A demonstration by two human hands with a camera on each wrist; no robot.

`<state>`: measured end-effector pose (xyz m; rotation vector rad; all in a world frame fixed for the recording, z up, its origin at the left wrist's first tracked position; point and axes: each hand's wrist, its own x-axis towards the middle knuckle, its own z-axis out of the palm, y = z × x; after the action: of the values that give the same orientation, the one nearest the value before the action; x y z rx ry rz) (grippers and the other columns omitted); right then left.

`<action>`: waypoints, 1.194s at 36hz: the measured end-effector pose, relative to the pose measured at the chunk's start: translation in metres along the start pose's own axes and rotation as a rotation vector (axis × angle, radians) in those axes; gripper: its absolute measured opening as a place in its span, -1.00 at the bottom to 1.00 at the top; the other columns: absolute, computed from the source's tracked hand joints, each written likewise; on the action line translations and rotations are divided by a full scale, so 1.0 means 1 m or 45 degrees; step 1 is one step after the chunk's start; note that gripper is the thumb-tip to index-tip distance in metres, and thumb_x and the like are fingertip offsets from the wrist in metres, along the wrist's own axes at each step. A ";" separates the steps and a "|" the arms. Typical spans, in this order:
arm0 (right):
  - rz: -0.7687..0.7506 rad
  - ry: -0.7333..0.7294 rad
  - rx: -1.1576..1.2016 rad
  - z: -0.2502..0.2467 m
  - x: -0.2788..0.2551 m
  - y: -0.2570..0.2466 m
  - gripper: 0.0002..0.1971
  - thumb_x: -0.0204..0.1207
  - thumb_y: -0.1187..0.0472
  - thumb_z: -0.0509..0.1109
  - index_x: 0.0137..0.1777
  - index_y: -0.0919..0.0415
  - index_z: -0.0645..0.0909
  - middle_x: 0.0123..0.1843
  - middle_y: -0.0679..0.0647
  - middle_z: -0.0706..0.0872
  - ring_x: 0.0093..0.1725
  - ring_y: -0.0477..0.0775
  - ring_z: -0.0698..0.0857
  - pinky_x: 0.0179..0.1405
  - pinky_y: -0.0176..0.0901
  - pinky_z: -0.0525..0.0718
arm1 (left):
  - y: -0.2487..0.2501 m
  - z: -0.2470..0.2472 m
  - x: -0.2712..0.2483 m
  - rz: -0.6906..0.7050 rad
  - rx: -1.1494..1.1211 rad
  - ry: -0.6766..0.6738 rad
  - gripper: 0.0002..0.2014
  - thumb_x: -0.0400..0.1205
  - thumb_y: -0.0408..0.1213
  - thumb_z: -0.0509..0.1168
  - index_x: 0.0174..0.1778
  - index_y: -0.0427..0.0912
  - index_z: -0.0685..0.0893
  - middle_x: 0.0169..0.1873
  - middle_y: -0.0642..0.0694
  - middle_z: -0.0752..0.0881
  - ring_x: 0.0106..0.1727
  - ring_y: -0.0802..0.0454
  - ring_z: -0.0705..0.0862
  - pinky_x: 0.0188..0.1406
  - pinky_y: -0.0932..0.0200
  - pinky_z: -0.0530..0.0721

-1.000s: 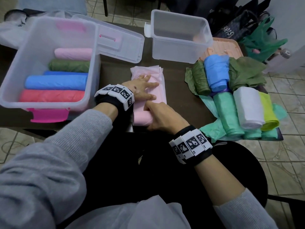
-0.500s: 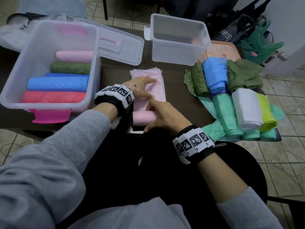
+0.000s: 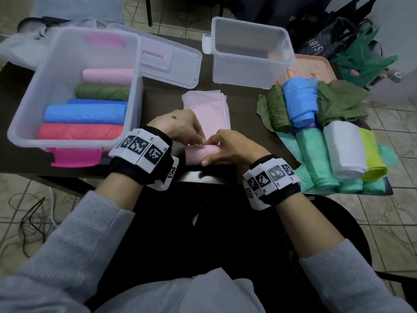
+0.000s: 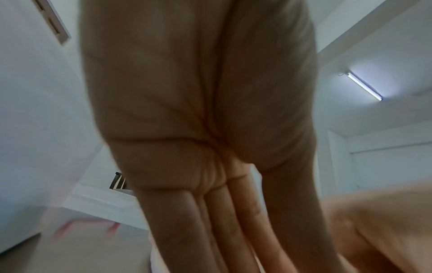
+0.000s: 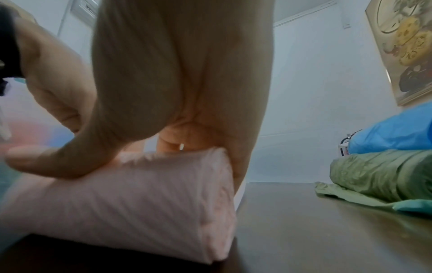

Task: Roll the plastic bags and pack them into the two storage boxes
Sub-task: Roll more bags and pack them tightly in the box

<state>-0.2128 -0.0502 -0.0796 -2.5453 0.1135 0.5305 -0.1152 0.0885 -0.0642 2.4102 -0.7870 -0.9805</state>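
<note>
A pink bag lies on the dark table (image 3: pixel 162 105), its near end wound into a roll (image 3: pixel 198 152) and its far end still flat (image 3: pixel 207 109). My right hand (image 3: pixel 228 147) grips the roll's right end, thumb (image 5: pixel 58 162) on the near side of the roll (image 5: pixel 140 194) and fingers over the top. My left hand (image 3: pixel 180 127) touches the roll's top with straight fingers (image 4: pixel 210 221); their tips are hidden. The left storage box (image 3: pixel 20 123) holds pink, green, blue and red rolls. The right storage box (image 3: pixel 248 71) looks empty.
The left box's clear lid (image 3: pixel 167 59) lies behind the pink bag. At the right are several rolled bags: blue (image 3: pixel 300 102), olive (image 3: pixel 279 111), mint (image 3: pixel 316 159), white (image 3: pixel 343 150), yellow (image 3: pixel 372 159), partly on an orange tray (image 3: pixel 311 68). The roll sits close to the table's near edge.
My left hand has drawn back from the flat part of the pink bag to the roll. Both hands now meet at the roll's top near the table edge.
</note>
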 end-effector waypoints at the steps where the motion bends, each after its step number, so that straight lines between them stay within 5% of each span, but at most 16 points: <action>1: 0.005 0.008 0.028 -0.001 0.001 0.001 -0.39 0.28 -0.12 0.59 0.33 0.05 0.61 -0.03 -0.09 0.57 0.00 -0.07 0.52 -0.15 -0.26 0.41 | -0.001 0.000 -0.002 0.000 0.026 -0.014 -0.91 0.46 -0.16 0.50 -0.14 0.05 0.82 -0.18 0.07 0.79 -0.05 0.10 0.74 0.18 0.04 0.69; 4: 0.036 0.076 0.113 -0.001 0.004 0.005 -0.41 0.22 -0.12 0.62 0.26 -0.01 0.59 0.01 -0.10 0.63 0.01 -0.07 0.58 -0.17 -0.39 0.45 | -0.002 0.001 -0.004 0.001 0.084 -0.001 -0.78 0.45 -0.18 0.51 0.01 0.09 0.80 -0.14 0.12 0.74 0.04 0.14 0.65 0.24 0.13 0.58; 9: 0.012 0.154 -0.077 0.004 0.002 0.004 -0.45 0.25 -0.21 0.55 0.16 0.07 0.62 0.09 -0.03 0.65 0.17 0.04 0.58 0.14 -0.04 0.55 | -0.001 0.005 -0.001 0.009 0.148 0.002 -0.74 0.57 -0.22 0.39 0.18 0.05 0.74 0.07 0.02 0.74 0.10 0.09 0.62 0.25 0.15 0.55; 13: -0.067 0.320 -0.362 0.007 -0.011 -0.004 -0.33 0.21 -0.24 0.55 0.23 0.10 0.51 0.16 0.03 0.52 0.19 0.07 0.43 0.08 -0.04 0.41 | 0.000 0.006 0.007 -0.008 0.174 -0.028 -0.74 0.61 -0.23 0.32 0.21 0.01 0.72 0.14 -0.01 0.74 0.13 0.04 0.65 0.29 0.07 0.57; 18: -0.040 0.297 -0.499 0.012 -0.020 -0.007 -0.39 0.39 0.08 0.51 0.44 0.12 0.42 0.35 0.08 0.50 0.33 0.13 0.42 0.21 -0.02 0.45 | -0.002 0.006 0.012 -0.027 0.177 -0.031 -0.72 0.65 -0.24 0.24 0.26 -0.06 0.70 0.20 -0.06 0.71 0.20 -0.03 0.64 0.32 0.03 0.56; 23: -0.047 0.281 -0.581 0.024 -0.021 -0.010 -0.47 0.57 0.39 0.19 0.55 0.26 0.26 0.48 0.18 0.41 0.44 0.20 0.37 0.45 0.01 0.33 | -0.004 0.009 0.015 -0.026 0.147 0.053 -0.72 0.63 -0.23 0.26 0.25 -0.05 0.71 0.23 -0.07 0.70 0.23 -0.05 0.63 0.32 0.06 0.55; 26: -0.045 0.272 -0.619 0.026 -0.015 -0.008 -0.42 0.53 0.43 0.18 0.57 0.31 0.20 0.49 0.21 0.38 0.47 0.22 0.35 0.52 -0.03 0.22 | -0.005 0.010 0.012 0.074 0.101 0.284 -0.68 0.57 -0.30 0.36 0.26 -0.11 0.69 0.21 -0.13 0.68 0.17 0.02 0.62 0.13 0.27 0.48; 29: -0.028 0.233 -0.636 0.025 -0.007 -0.007 -0.36 0.47 0.41 0.25 0.56 0.32 0.18 0.49 0.23 0.36 0.48 0.24 0.35 0.53 -0.04 0.17 | -0.003 0.013 0.007 0.201 0.034 0.421 -0.73 0.49 -0.33 0.45 0.11 -0.15 0.75 -0.02 -0.10 0.72 -0.07 0.13 0.56 -0.06 0.35 0.44; 31: -0.014 0.202 -0.645 0.024 -0.002 -0.007 -0.34 0.43 0.37 0.29 0.55 0.32 0.18 0.48 0.23 0.36 0.46 0.24 0.35 0.53 -0.04 0.18 | -0.001 0.016 0.004 0.182 0.020 0.403 -0.74 0.44 -0.26 0.50 0.05 -0.13 0.77 -0.14 -0.04 0.70 -0.08 0.12 0.59 -0.04 0.28 0.53; 37: 0.049 0.146 -0.638 0.018 0.007 -0.010 -0.37 0.39 0.27 0.36 0.46 0.32 0.25 0.39 0.23 0.40 0.38 0.25 0.39 0.43 -0.01 0.25 | -0.002 0.027 0.004 0.094 0.192 0.321 -0.33 0.13 -0.23 0.69 0.17 -0.08 0.64 0.00 0.00 0.62 -0.03 0.06 0.54 0.03 0.11 0.61; 43: 0.094 0.133 -0.523 0.022 0.004 -0.012 -0.43 0.38 0.22 0.36 0.39 0.32 0.30 0.34 0.22 0.35 0.33 0.25 0.36 0.38 0.00 0.28 | -0.001 0.028 -0.001 0.079 0.248 0.271 -0.36 0.12 -0.24 0.69 0.13 -0.08 0.67 0.05 -0.07 0.72 0.07 -0.06 0.67 0.03 0.11 0.66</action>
<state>-0.2148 -0.0286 -0.0930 -2.9807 0.1496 0.4887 -0.1359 0.0854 -0.0825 2.5835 -0.9082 -0.6354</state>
